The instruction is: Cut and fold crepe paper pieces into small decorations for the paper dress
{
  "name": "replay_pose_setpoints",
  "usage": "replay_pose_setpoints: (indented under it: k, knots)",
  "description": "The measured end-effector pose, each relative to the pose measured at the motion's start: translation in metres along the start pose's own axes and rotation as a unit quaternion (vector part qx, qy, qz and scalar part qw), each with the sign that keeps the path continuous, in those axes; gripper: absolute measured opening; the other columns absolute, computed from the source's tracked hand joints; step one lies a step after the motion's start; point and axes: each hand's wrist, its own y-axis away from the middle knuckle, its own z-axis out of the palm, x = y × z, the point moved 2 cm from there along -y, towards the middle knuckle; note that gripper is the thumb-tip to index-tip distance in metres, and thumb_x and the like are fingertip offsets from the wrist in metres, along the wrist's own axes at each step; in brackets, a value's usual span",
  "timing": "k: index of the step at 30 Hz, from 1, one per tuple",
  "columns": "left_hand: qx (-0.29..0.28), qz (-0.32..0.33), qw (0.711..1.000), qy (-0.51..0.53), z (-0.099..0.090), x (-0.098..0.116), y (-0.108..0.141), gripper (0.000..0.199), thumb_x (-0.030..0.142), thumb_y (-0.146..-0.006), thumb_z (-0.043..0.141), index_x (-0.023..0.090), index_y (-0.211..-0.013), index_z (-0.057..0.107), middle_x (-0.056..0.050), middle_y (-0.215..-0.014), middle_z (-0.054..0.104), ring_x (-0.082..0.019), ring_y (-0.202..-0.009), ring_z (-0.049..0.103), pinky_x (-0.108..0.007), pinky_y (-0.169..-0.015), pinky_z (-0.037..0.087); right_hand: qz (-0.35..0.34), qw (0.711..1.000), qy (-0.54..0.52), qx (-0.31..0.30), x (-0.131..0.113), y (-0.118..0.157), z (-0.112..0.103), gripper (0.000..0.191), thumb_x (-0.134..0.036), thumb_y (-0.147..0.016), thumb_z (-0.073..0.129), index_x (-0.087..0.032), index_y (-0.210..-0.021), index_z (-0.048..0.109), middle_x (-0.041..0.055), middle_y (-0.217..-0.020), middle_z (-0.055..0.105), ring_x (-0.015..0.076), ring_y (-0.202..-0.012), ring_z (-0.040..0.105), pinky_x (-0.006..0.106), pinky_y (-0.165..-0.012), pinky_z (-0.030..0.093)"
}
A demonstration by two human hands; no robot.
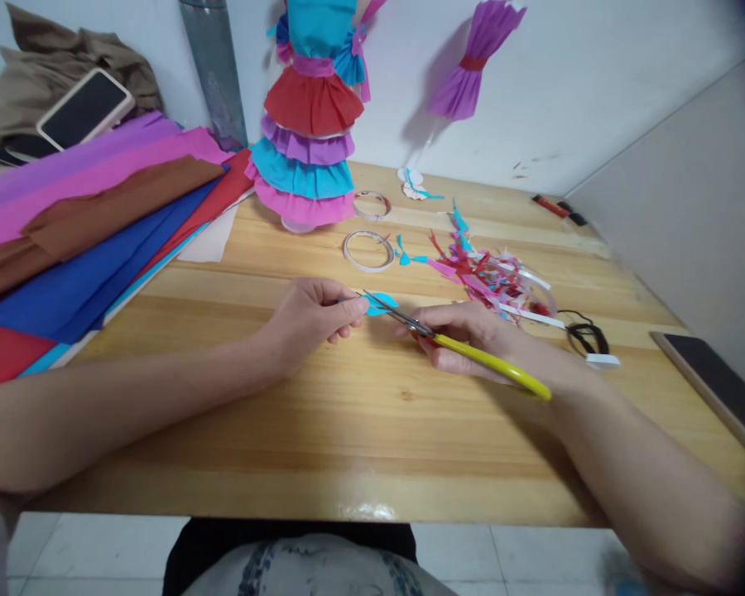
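Observation:
Near the middle of the wooden table, my left hand (314, 319) pinches a small blue paper piece (382, 304) between thumb and fingers. From the right, my right hand (472, 335) is closed around scissors with yellow handles (493, 366). The scissor blades point left and lie across the blue piece, with their tips close to my left thumb. Part of the blue piece is hidden behind the blades and my left fingertips.
Crepe paper sheets (99, 215) cover the left side. A tiered paper dress (314, 108) stands at the back, near tape rolls (369, 251). Paper scraps (493, 277), black cord (587, 338) and a phone (713, 389) lie right. A bottle (214, 74) stands back left.

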Motion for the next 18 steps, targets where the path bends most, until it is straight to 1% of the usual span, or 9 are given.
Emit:
replay_pose_setpoints:
  k: [2,8,11,15,18]
  knots:
    - [0.002,-0.005,1.0,-0.001,0.0,0.0,0.0,0.022,0.023,-0.078,0.065,0.015,-0.057,0.065,0.002,-0.051,0.057,-0.006,-0.047,0.048,-0.016,-0.044,0.038,0.01,1.0,-0.004,0.0,-0.002,-0.001,0.001,0.04,-0.054,-0.088,0.067,-0.016,-0.081,0.057,-0.0035,-0.07,0.043,0.0105,-0.062,0.037,0.026,-0.055,0.028]
    - [0.007,-0.018,1.0,0.004,0.001,0.0,-0.001,0.022,0.021,-0.077,0.066,0.014,-0.056,0.064,0.002,-0.05,0.057,-0.006,-0.046,0.048,-0.016,-0.044,0.038,0.028,1.0,-0.011,-0.003,-0.007,-0.004,0.003,0.038,-0.054,-0.088,0.065,-0.016,-0.082,0.061,-0.0049,-0.068,0.04,0.0096,-0.059,0.033,0.025,-0.053,0.029]
    - [0.002,-0.014,1.0,0.004,0.001,0.001,-0.002,0.022,0.021,-0.077,0.065,0.015,-0.056,0.064,0.002,-0.05,0.057,-0.006,-0.046,0.048,-0.016,-0.044,0.038,0.029,0.999,-0.012,0.006,-0.009,-0.004,0.003,0.035,-0.051,-0.087,0.068,-0.017,-0.081,0.06,-0.0043,-0.067,0.04,0.0102,-0.059,0.033,0.026,-0.053,0.029]
    - [0.003,-0.009,1.0,0.008,0.001,0.003,-0.002,0.023,0.02,-0.077,0.064,0.015,-0.055,0.063,0.002,-0.05,0.057,-0.006,-0.047,0.048,-0.016,-0.044,0.037,0.027,0.999,-0.012,0.016,-0.011,-0.005,0.004,0.035,-0.052,-0.087,0.067,-0.018,-0.08,0.061,-0.0042,-0.066,0.04,0.0112,-0.058,0.033,0.027,-0.052,0.028]
    - [0.004,-0.013,1.0,0.008,0.001,0.002,-0.002,0.023,0.02,-0.077,0.064,0.015,-0.054,0.063,0.002,-0.05,0.056,-0.006,-0.047,0.048,-0.016,-0.044,0.037,0.017,1.0,-0.006,0.017,-0.01,-0.006,0.003,0.036,-0.053,-0.088,0.067,-0.019,-0.078,0.06,-0.0045,-0.066,0.04,0.0105,-0.058,0.033,0.026,-0.052,0.028]
